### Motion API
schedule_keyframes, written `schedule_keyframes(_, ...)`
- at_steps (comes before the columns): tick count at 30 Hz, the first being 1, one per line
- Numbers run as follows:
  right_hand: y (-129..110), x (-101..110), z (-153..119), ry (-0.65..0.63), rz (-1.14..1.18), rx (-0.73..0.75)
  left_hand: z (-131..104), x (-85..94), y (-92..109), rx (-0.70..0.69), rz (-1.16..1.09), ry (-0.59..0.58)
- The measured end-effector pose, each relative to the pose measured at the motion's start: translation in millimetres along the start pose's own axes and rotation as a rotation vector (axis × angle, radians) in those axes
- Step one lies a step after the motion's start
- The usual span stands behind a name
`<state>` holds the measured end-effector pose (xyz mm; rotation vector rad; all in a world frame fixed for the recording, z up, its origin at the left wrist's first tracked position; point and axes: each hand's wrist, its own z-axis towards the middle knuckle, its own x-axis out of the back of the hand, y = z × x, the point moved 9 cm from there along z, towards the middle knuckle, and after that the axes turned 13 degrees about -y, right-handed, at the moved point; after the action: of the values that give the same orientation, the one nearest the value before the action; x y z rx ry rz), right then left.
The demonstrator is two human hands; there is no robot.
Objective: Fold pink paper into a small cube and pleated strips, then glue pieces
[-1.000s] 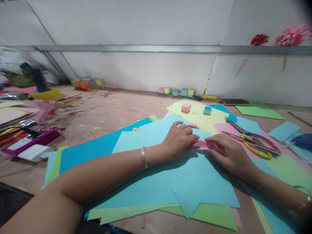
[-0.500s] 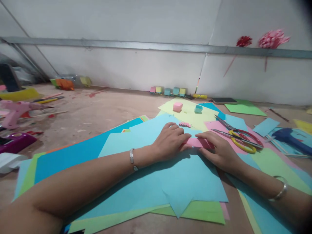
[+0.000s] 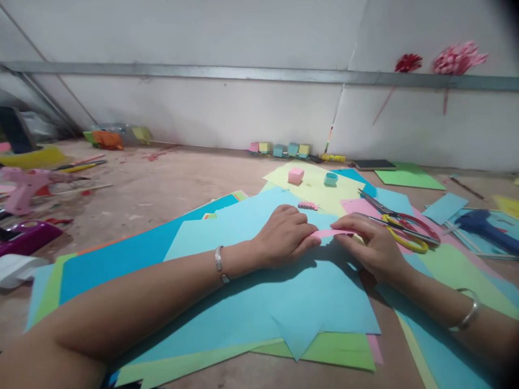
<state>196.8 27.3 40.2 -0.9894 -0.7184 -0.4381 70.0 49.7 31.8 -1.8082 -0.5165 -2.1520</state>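
Pink paper strip held between two hands. The strip (image 3: 325,233) spanned the short gap between the left hand (image 3: 286,236) and the right hand (image 3: 368,243), above a pale blue sheet (image 3: 251,302); whether it touched that sheet could not be told. The left hand was nearly closed, thumb against curled fingers, pinching the strip's left end; the right hand was loosely curved, thumb and fingers drawn close about the other end, its exact grip partly hidden. Half a second earlier the strip had shown a broader face; at this moment it appeared as a narrow, slightly bowed band, while both hands had scarcely moved. The change suggested that the paper was being turned or bent in the fingers, its shaping still in progress. Beyond the hands lay a fringed pink piece (image 3: 307,206), a pink cube (image 3: 295,175) and a small blue box (image 3: 330,179); red-handled scissors (image 3: 419,222) and yellow-handled scissors (image 3: 421,247) overlapped just beside the right hand. No brand, label or writing could be read: the yellow tube (image 3: 334,158) at the back of the counter (image 3: 194,173) was too small and blurred, and the visible paper faces near the hands bore no legible lettering.
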Motion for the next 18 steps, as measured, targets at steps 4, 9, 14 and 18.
schedule_keyframes(4, -1.0, 1.9, -0.7, 0.015, 0.02, 0.003, -0.5, -0.1, -2.6, 0.006, -0.105, -0.035)
schedule_keyframes(9, 11.9, -0.7, -2.8, -0.007, 0.187, -0.187, -1.0, 2.6, -3.5, 0.002, -0.189, -0.029)
schedule_keyframes(14, 15.3, -1.9, -5.4, 0.004, 0.314, -0.261, -0.5, 2.5, 1.5, -0.025, -0.16, -0.049)
schedule_keyframes(18, 16.0, -0.1, -6.0, 0.013, 0.29, -0.269, -0.5, 2.3, 0.7, -0.024, -0.16, -0.049)
